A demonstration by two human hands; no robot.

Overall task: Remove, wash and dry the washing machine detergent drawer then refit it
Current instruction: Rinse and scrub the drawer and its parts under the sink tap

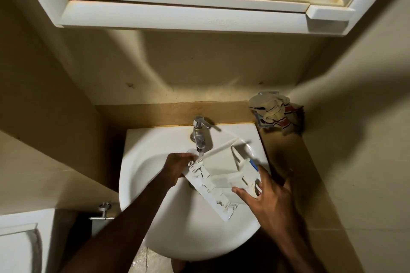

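Note:
The white detergent drawer (221,173) is held tilted over the white sink (153,186), its compartments facing up and its long front panel toward me. My left hand (177,166) grips its left end, close under the chrome tap (199,133). Water runs from the tap onto the drawer's upper left corner. My right hand (266,195) holds the right side, fingers spread along the edge near a blue part of the drawer (253,164).
A crumpled cloth (275,111) lies on the beige counter (288,162) in the back right corner. A white mirror cabinet (188,13) hangs overhead. Beige walls close in on both sides. A metal valve (103,210) sticks out at lower left.

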